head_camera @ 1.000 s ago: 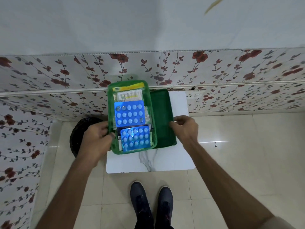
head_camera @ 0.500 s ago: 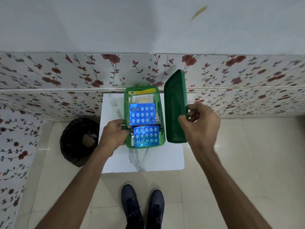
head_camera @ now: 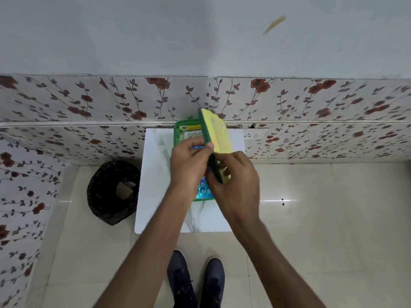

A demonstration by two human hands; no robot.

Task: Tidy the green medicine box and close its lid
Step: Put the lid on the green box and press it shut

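White marble-pattern table (head_camera: 155,174): bears the green medicine box (head_camera: 178,132), open, mostly beneath both hands. Lid (head_camera: 216,134): tilted on edge above box, yellow face rightward. Right hand (head_camera: 235,185): fingers pinching lid's near end. Left hand (head_camera: 189,167): fingertips pressed together on lid's left edge.

- Lid (head_camera: 219,138) stands on edge above the green box (head_camera: 180,132), held by both hands; it blocks access from the right.
- Table (head_camera: 155,174) surface left of the box is bare.
- Black bin (head_camera: 112,192) stands just beside the table's left edge.
- Wall (head_camera: 89,103) closes off the far side.
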